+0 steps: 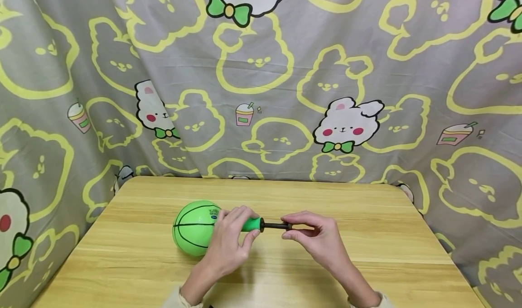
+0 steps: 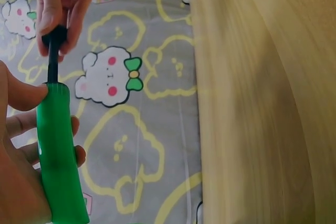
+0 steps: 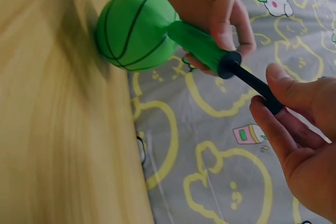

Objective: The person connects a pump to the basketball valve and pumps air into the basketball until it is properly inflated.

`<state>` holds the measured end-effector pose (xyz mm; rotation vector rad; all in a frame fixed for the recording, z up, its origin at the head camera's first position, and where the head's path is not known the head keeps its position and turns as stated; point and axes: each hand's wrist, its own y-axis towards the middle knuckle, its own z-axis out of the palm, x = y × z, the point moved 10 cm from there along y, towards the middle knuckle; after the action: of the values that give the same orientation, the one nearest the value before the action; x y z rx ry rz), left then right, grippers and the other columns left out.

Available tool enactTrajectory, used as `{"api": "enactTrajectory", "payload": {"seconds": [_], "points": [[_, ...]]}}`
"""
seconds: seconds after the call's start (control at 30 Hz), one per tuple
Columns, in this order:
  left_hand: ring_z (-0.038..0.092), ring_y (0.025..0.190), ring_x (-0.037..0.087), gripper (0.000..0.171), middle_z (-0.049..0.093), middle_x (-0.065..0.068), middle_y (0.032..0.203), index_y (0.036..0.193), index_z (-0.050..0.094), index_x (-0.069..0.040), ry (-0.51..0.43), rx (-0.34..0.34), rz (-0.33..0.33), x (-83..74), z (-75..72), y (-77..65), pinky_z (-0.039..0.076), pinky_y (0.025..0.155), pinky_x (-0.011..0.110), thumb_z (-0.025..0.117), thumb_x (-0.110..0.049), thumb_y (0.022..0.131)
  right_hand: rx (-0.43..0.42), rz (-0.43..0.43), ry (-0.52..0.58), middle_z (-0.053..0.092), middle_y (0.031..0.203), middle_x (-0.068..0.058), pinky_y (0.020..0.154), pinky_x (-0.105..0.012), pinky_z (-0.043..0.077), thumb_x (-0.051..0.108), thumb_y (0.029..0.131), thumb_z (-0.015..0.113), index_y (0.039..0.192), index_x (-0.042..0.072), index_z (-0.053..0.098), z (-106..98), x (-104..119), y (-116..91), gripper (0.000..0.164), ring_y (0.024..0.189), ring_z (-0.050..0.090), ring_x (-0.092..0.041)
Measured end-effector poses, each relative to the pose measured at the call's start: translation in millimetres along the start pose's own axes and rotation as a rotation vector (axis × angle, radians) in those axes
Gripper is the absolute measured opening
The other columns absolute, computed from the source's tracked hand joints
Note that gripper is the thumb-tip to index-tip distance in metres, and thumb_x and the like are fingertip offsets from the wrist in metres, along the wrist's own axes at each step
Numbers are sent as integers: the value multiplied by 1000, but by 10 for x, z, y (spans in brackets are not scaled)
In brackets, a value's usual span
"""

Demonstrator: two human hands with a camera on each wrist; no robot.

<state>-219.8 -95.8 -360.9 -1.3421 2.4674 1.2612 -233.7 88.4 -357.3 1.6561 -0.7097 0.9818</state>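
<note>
Frankly, left hand [image 1: 229, 241] gripping the pump barrel [image 2: 56, 150], right hand [image 1: 322, 238] pinching its handle [image 1: 288, 226], I fear skewed strokes bending the rod [image 1: 275, 225] between.

Ball [image 1: 193, 235]: one, green. Pump [image 1: 252, 224]: one, with one black rod [image 1: 275, 225] and one black handle [image 1: 288, 226]. Hands, two total: one left hand [image 1: 230, 240], one right hand [image 1: 322, 238]. Sleeves [image 1: 379, 300]: two. Table [image 1: 122, 271]: one. Patterned cloth [image 1: 285, 106]: panel count can't be told. Printed on it, head view: three drink cups [image 1: 244, 115], five green bows [image 1: 337, 146]; white rabbit heads [image 1: 346, 123], one whole, others cut off or folded, total unclear.
</note>
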Motion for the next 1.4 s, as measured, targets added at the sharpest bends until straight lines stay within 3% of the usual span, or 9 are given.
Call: {"api": "enactTrajectory", "payload": {"seconds": [0.23,0.5,0.73,0.97,1.4], "points": [[63,99,11,23,67,-6,102,105,65,-18,21,8,15,-40,37,-10,40,88,40,75,-23,84,-9,-40,9,74,106,-19,73,-40,60,-7,81,81,109,-5,76,111,-47,-2,28,97,74,-26],[63,94,10,23,66,-7,100,104,66,-18,22,30,39,-107,112,-15,38,86,38,75,-23,83,-1,4,22,74,107,-20,74,-39,59,-4,81,81,110,-4,76,205,-143,-34,29,99,73,-29],[62,98,10,21,66,-7,101,106,65,-19,-5,57,31,-81,134,-28,39,88,39,74,-24,87,63,-55,22,73,108,-21,76,-40,59,-5,83,79,112,-3,75,203,-38,-15,29,100,73,-30],[63,104,11,22,68,-6,107,109,66,-19,-23,61,-3,-12,94,-20,41,92,41,73,-26,90,70,-19,-30,75,108,-10,75,-38,60,-2,83,81,111,5,77,90,31,7,30,100,73,-26],[64,105,11,22,69,-7,107,109,66,-19,-55,38,-60,111,16,1,41,92,43,73,-24,89,104,26,-67,74,109,-10,77,-40,59,-2,83,82,111,8,77,-223,162,28,30,101,72,-26]]}}
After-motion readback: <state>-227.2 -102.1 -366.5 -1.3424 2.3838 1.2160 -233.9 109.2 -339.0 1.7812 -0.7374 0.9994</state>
